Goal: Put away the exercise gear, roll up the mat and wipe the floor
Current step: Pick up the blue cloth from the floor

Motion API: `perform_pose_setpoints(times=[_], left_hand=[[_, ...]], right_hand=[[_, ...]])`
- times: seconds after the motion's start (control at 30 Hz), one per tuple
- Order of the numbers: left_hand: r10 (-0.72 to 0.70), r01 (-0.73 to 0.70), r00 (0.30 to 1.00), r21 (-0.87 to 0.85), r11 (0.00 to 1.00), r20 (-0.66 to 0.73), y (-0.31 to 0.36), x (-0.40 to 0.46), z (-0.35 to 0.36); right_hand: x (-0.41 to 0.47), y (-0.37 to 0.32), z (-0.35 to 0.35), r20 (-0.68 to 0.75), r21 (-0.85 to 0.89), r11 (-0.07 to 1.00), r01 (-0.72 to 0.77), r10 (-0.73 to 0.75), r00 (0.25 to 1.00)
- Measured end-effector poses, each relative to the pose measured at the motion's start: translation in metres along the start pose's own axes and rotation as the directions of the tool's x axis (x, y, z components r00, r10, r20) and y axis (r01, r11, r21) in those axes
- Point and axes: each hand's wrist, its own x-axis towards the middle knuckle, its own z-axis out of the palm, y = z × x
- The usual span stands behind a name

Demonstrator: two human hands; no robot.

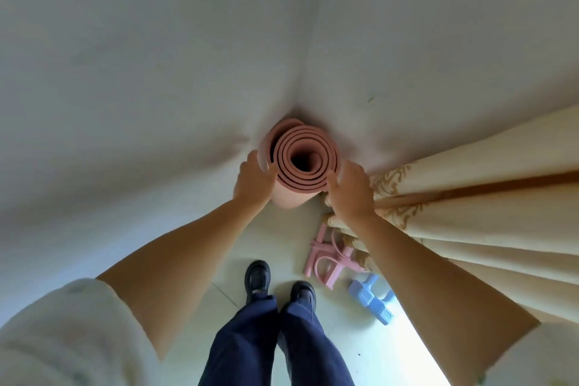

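Pink foam exercise mat [302, 163], rolled into a loose spiral, stood on end in the corner where two pale walls [156, 56] meet. Upper end open toward the camera, coils visible, hollow core dark. Placed upright in the corner, probably so both walls brace the roll against tipping and unwinding.

Left hand [253, 178]: curved against the left flank of the mat, fingers partly spread and wrapped over the outer layer, thumb at the rim. Right hand [351, 189]: cupped on the right flank of the mat, fingers bent around the edge. Both partly closed on the roll from opposite sides, apparently to steady it and keep the coils tight while settling it.

Cream curtain with gold scroll pattern [470, 197]: hanging just right of the mat, folds reaching the floor.

Pink pedal pull-rope exerciser [322, 255]: flat on the pale tiled floor [282, 244], below and right of the mat, partly under the curtain hem.

Blue dumbbell [371, 296]: on the floor, farther from the mat than the exerciser, beside the curtain.

Black shoes [258, 276] and dark blue trousers: standing just short of the mat.

Status, judged: rolling done, gear set by the curtain, floor wiping not yet begun; no cloth in view.
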Motion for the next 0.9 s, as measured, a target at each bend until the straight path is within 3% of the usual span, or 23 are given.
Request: perform_pose_setpoints(times=[0.07,0.1,0.2,0.3,0.43,0.6,0.77,0.9], left_hand=[[0.151,-0.148,0.988,0.172,0.974,-0.004,0.001,-0.035,-0.017],[0.218,-0.212,0.976,0.283,0.935,0.013,-0.004,-0.055,-0.023],[0.328,-0.299,0.943,0.550,0.779,0.048,-0.033,-0.114,-0.033],[0.254,-0.164,0.966,0.636,0.754,-0.053,-0.067,-0.183,-0.034],[-0.035,0.201,0.953,0.540,0.817,-0.302,-0.107,-0.279,-0.015],[-0.354,0.524,0.794,0.262,0.811,-0.494,-0.139,-0.395,0.016],[-0.525,0.684,0.593,0.038,0.728,-0.610,-0.166,-0.500,0.070],[-0.597,0.727,0.480,-0.090,0.681,-0.642,-0.170,-0.565,0.115]], right_hand=[[-0.022,-0.005,-0.010,0.059,-0.332,0.886,0.325,-0.324,0.944],[-0.033,-0.008,-0.012,0.126,-0.399,0.808,0.434,-0.420,0.899],[-0.069,-0.024,-0.022,0.274,-0.457,0.643,0.615,-0.556,0.785],[-0.109,-0.036,-0.024,0.404,-0.435,0.515,0.739,-0.622,0.671],[-0.166,-0.042,-0.022,0.573,-0.352,0.308,0.884,-0.675,0.464],[-0.237,-0.038,-0.010,0.733,-0.250,0.016,0.968,-0.650,0.200],[-0.327,-0.027,-0.006,0.752,-0.122,-0.226,0.967,-0.656,-0.058],[-0.385,0.003,-0.008,0.740,-0.079,-0.322,0.943,-0.653,-0.161]])
